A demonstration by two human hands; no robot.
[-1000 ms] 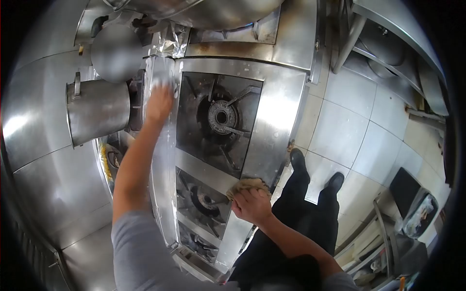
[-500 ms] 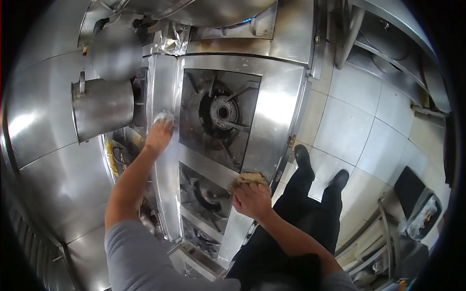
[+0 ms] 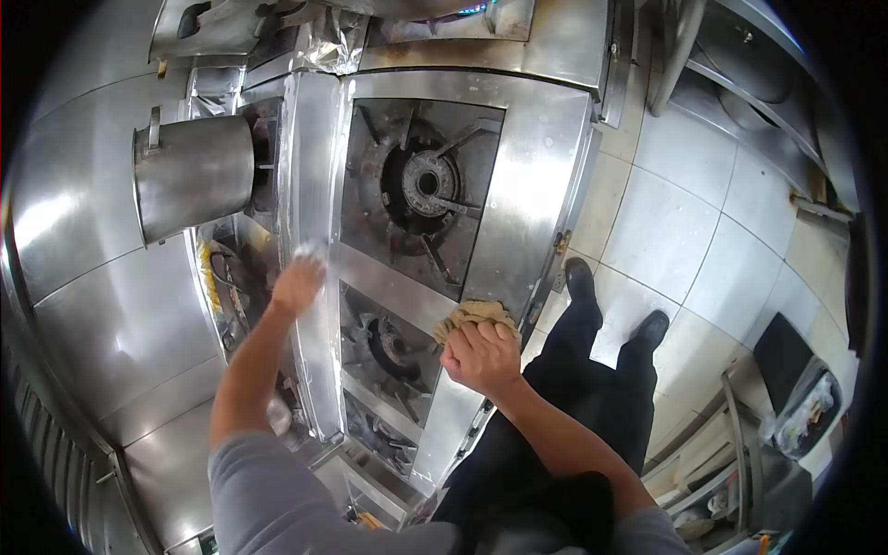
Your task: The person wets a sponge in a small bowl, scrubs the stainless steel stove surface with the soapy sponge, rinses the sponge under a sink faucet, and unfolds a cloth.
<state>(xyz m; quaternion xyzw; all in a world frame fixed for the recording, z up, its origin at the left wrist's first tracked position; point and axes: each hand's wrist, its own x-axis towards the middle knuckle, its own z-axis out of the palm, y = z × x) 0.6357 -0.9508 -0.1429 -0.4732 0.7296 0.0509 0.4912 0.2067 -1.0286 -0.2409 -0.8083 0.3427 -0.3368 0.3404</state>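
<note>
Right hand point(image 3: 483, 356) clenches tan cloth point(image 3: 476, 312) at the near right of the large burner point(image 3: 427, 183), while left hand point(image 3: 301, 285), grasp too blurred to judge, should press the white wad point(image 3: 310, 251) evenly against the ledge point(image 3: 317, 129) at the burner's near left.

no readable text, no legible labels, brands, numbers or signs

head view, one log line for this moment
left hand: at blurred white wad | right hand: on tan cloth atop stove edge | steel pot: picture left
</note>
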